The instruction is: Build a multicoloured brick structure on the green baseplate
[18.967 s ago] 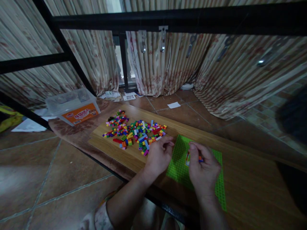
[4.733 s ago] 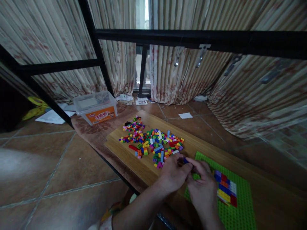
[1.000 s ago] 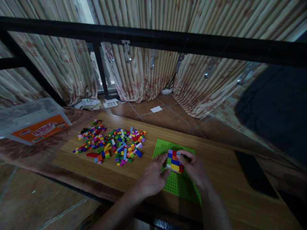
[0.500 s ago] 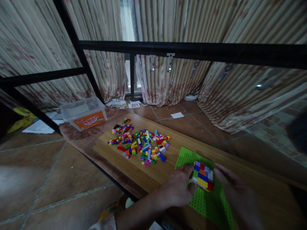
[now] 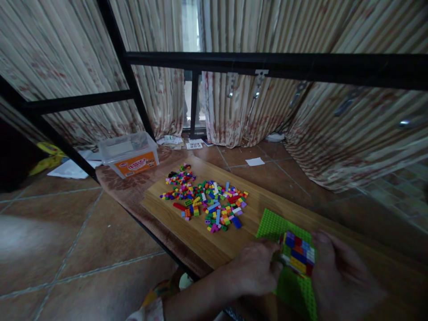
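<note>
One curled left hand (image 5: 257,267) is at the left edge of a multicoloured brick block (image 5: 298,254), lower right of the frame; a blurred right hand (image 5: 344,274) is at its right edge. Neither grip can be told. Beneath lies a green baseplate (image 5: 271,224). Loose bricks (image 5: 217,206) cover mid-frame; a clear box (image 5: 138,166) sits left.

Wooden board (image 5: 252,211) lies on brown cloth (image 5: 122,191). On board: loose coloured bricks (image 5: 214,207), 1 green studded baseplate (image 5: 274,224). On cloth, near board: 1 transparent box (image 5: 133,156).
</note>
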The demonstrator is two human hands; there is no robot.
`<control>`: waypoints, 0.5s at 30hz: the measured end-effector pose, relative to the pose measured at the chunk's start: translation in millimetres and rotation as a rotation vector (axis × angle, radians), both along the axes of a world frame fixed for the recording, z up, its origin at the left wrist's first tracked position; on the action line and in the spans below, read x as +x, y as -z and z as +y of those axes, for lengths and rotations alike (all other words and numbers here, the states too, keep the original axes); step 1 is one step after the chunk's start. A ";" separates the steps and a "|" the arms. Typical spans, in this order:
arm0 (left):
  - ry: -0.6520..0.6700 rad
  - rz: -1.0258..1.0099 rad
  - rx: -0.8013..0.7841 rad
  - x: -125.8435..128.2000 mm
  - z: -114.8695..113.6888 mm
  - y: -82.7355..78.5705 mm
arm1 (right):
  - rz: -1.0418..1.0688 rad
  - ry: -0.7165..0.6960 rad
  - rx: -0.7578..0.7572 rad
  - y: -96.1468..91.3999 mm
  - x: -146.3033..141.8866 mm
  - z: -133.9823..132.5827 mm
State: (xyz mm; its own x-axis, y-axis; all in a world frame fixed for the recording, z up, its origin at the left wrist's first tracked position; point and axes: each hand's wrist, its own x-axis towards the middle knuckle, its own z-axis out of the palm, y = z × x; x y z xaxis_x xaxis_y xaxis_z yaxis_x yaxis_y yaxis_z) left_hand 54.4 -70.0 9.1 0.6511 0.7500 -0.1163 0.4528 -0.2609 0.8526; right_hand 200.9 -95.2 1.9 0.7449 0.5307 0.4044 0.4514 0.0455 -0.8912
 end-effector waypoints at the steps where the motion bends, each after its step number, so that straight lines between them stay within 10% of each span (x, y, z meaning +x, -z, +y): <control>1: -0.008 0.015 0.005 -1.9 1.6 -1.5 | -0.054 -0.027 -0.005 1.6 -5.4 0.3; 9: 0.054 -0.004 0.059 -17.9 9.5 -1.8 | -0.360 -0.496 -0.035 5.7 -54.4 15.6; 15: -0.028 -0.099 -0.003 -32.5 15.8 -2.2 | -0.254 -0.547 -0.170 3.2 -72.8 28.2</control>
